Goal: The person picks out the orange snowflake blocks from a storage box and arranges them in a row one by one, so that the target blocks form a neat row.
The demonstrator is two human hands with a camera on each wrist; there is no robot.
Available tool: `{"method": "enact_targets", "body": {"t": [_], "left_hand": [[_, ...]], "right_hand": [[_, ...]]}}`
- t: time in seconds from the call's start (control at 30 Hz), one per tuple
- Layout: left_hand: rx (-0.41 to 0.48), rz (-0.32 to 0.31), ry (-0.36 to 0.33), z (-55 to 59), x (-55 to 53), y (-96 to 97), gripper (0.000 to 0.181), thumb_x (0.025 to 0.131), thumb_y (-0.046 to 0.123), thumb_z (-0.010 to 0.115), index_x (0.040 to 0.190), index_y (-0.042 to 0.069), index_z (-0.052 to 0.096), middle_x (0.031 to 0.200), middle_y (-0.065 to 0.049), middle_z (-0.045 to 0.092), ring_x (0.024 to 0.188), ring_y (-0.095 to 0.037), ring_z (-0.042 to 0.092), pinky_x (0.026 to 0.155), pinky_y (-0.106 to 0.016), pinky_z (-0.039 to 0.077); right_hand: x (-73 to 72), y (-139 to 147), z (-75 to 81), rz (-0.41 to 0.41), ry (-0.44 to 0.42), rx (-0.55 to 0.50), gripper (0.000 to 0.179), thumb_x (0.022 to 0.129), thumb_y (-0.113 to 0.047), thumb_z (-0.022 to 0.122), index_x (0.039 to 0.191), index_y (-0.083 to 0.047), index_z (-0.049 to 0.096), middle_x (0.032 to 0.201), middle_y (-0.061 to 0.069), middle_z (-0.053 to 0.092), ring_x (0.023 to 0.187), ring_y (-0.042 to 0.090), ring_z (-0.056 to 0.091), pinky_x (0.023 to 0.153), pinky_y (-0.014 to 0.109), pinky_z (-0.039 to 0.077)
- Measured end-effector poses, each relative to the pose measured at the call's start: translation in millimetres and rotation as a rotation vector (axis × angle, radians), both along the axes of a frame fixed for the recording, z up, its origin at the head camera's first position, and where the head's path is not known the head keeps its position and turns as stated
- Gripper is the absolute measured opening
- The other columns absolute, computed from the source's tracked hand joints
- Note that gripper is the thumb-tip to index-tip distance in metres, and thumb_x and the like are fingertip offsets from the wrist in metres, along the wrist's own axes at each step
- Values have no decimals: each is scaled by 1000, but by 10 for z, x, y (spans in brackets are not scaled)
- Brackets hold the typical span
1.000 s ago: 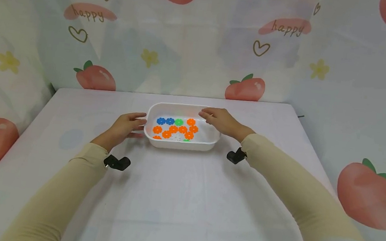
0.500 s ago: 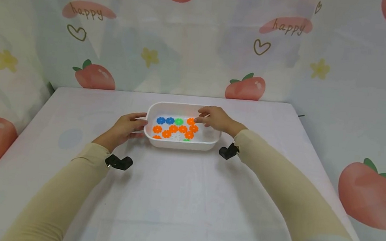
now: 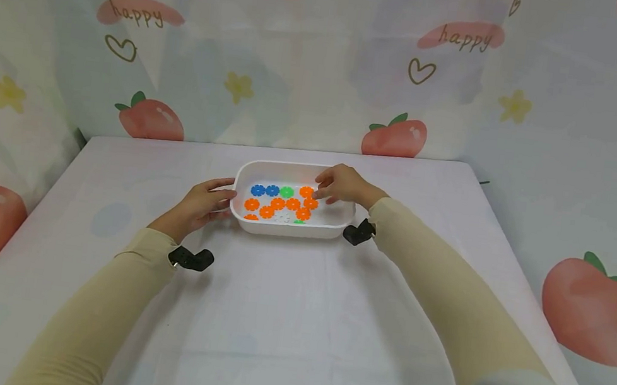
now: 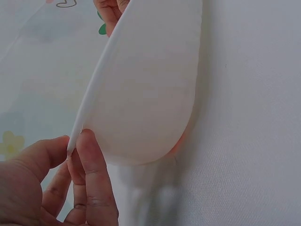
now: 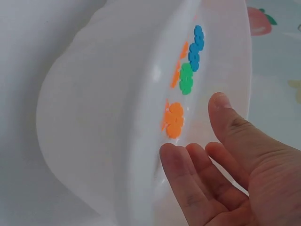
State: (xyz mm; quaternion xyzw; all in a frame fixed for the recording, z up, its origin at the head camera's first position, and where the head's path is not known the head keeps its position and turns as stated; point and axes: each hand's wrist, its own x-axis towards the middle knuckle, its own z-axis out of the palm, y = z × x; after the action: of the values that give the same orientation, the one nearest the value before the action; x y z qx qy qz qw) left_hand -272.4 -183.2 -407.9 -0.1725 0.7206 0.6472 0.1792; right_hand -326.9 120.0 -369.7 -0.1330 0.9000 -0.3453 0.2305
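The table (image 3: 270,328) is covered in pale cloth, and because little hold on the tub's base can be expected from it, a sideways slide could be caused by any uneven push. On it, towards the far edge, the white tub (image 3: 292,231) is set, with flower-shaped pieces spread over its floor; if it were tugged or tilted by its left end alone, they could be sent sliding into a heap. That end is pinched at the rim by the left hand (image 3: 195,205), thumb on one side and fingers on the other, so the tub could be jerked should the pinch be tightened or slipped. The right hand (image 3: 346,187) is held loosely spread over the tub's right end, with nothing seen between thumb and fingers; whether a piece is touched cannot be told. Below that wrist a black wrist camera (image 3: 359,232) is carried near the tub's front right corner, and the rim could be knocked by it if the arm were lowered. The rear right orange piece (image 3: 306,192) is placed right by the fingertips; being flat and thin, it could be pushed away rather than lifted, and the neighbouring orange piece (image 3: 310,203) could be dragged along by a careless sweep
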Motion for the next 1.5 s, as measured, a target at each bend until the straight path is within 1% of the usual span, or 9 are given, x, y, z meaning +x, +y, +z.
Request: {"method": "enact_targets", "body": {"t": [0.17, 0.33, 0.47, 0.6, 0.73, 0.87, 0.97, 1.27, 1.5], "left_hand": [[17, 4, -2, 13, 13, 5, 56, 99, 21, 59, 151, 22, 39, 150, -10, 42, 120, -26, 53, 98, -33, 50], [18, 7, -8, 11, 12, 10, 56, 99, 21, 60, 151, 23, 40, 149, -9, 43, 113, -23, 55, 96, -32, 51], [25, 4, -15, -3, 0, 5, 55, 99, 21, 60, 151, 24, 40, 149, -8, 43, 107, -20, 56, 91, -29, 53], [28, -4, -21, -13, -13, 1, 55, 99, 23, 60, 150, 24, 41, 148, -8, 44, 106, -19, 56, 87, -26, 54], [34, -3, -24, -19, -19, 9, 54, 99, 23, 59, 150, 25, 41, 147, -8, 44, 108, -20, 55, 90, -28, 54], [42, -2, -34, -32, -2, 15, 54, 100, 22, 59, 150, 24, 41, 149, -7, 42, 111, -22, 54, 92, -29, 53], [39, 0, -45, -47, 15, 14, 54, 100, 22, 59, 150, 25, 41, 149, -6, 42, 111, -22, 53, 88, -26, 54], [27, 12, -34, -73, -6, 11, 52, 100, 24, 59, 149, 27, 42, 148, -6, 44, 110, -22, 55, 80, -23, 56], [21, 11, -33, -33, -24, -16, 52, 100, 25, 58, 150, 28, 41, 147, -6, 44, 110, -21, 56, 84, -24, 55]], "right_hand": [[-31, -45, -28, -30, -42, -2, 49, 89, -12, 73, 132, 4, 57, 117, 18, 61, 98, 29, 66, 86, 33, 57], [-28, -84, -25, -67, -76, 16, 45, 88, -11, 74, 128, 5, 59, 110, 16, 61, 96, 28, 64, 87, 33, 57], [-38, -95, -38, -81, -87, 29, 42, 89, -11, 73, 126, 5, 61, 112, 17, 64, 95, 27, 65, 87, 33, 57], [-65, -101, -59, -121, -101, 29, 40, 89, -11, 73, 124, 5, 62, 115, 18, 66, 94, 28, 67, 86, 33, 57], [-107, -116, -93, -164, -105, 38, 38, 88, -12, 74, 121, 3, 64, 115, 17, 66, 90, 26, 66, 84, 32, 57], [-149, -135, -172, -168, -111, 88, 38, 86, -16, 77, 119, 1, 66, 106, 13, 65, 83, 20, 63, 80, 27, 58], [-171, -145, -241, -167, -118, 119, 39, 85, -18, 78, 118, -1, 67, 98, 9, 64, 78, 18, 60, 75, 24, 57], [-174, -181, -302, -215, -47, 115, 36, 80, -16, 82, 109, 0, 69, 86, 7, 62, 68, 17, 59, 65, 21, 52], [-204, -220, -377, -239, 46, 103, 33, 74, -16, 87, 97, 0, 70, 75, 5, 61, 60, 16, 59, 57, 20, 47]]}}
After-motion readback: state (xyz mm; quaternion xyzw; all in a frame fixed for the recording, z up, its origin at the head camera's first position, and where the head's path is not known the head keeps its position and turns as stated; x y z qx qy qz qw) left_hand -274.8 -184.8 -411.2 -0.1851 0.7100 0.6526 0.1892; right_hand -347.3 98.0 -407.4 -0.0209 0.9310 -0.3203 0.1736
